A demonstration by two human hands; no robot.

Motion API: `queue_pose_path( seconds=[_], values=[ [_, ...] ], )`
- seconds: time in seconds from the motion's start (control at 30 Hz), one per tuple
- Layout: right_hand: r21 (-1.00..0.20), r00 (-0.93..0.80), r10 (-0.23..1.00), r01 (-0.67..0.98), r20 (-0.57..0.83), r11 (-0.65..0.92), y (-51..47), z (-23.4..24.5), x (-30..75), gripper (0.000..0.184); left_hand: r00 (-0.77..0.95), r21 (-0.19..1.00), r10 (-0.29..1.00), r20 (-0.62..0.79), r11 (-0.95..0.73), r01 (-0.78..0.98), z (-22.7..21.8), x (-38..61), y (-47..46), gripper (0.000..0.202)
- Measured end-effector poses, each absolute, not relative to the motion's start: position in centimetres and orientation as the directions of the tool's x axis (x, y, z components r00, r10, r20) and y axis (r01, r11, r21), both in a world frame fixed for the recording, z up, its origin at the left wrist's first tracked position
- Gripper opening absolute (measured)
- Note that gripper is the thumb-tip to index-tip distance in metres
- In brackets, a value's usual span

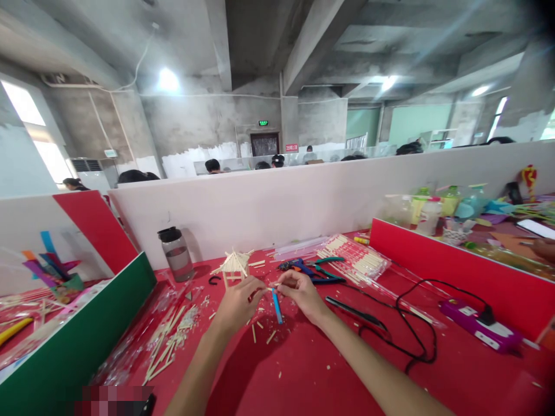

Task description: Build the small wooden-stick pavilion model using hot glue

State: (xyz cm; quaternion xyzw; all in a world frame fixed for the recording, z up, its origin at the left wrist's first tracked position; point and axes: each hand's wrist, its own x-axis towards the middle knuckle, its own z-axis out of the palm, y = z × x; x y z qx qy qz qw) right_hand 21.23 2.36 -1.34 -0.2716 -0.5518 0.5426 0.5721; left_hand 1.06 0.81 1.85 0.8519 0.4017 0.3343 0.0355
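left hand (243, 297) and right hand (301, 293), centre of frame: fingers narrowed, hold cannot be told. blue strip (277, 307): between them, lower centre. stick model (235, 263): just above left hand.

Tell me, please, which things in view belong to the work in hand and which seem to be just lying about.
Likely in the work:
blue strip, near left hand and right hand
small stick model
loose sticks at left
wrapped sticks
teal-handled tool, perhaps

Apparently just lying about:
water bottle
clear plastic wrapping at left
bottles at right
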Motion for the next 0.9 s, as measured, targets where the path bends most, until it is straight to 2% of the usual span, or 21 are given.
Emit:
queue_pose_path(
  seconds=[0.23,0.5,0.9],
  values=[
    [-0.900,-0.133,0.920,-0.297,0.369,0.318,2.31,-1.27,21.35,0.022,0.454,0.292,0.675,0.581,-0.694,0.658,1.55,1.22,0.66,0.018],
    [-0.898,-0.175,0.910,-0.312,0.376,0.311,2.23,-1.37,21.16,0.021,0.461,0.237,0.650,0.604,-0.699,0.675,1.58,1.75,0.38,0.019],
    [-0.906,-0.154,0.910,-0.249,0.385,0.342,2.35,-1.54,21.21,0.023,0.474,0.182,0.644,0.601,-0.687,0.703,1.58,2.04,0.23,0.021]
  ],
)
